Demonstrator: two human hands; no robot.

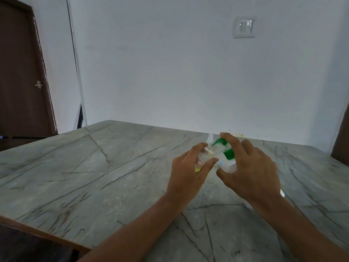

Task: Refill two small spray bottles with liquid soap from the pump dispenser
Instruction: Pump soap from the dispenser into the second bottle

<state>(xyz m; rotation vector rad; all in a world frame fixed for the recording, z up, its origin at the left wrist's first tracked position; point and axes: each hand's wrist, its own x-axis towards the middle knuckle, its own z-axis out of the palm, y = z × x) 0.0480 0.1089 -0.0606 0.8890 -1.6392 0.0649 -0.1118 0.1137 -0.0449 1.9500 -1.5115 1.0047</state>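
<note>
Fingers of the left hand [186, 173] curl round a small spray bottle [202, 160], gripping it just left of the pump dispenser [228, 166] with its uncapped neck at the green nozzle tip. The right hand [251, 171] clasps the dispenser's white body, index finger lying on the green pump head [221, 142], over the marble table [94, 167].

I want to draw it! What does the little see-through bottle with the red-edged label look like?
The small clear plastic bottle has a white label edged in red and pale yellow liquid low inside. The left hand grips it, tilted; its open neck meets the green spout of the white pump dispenser.
</note>
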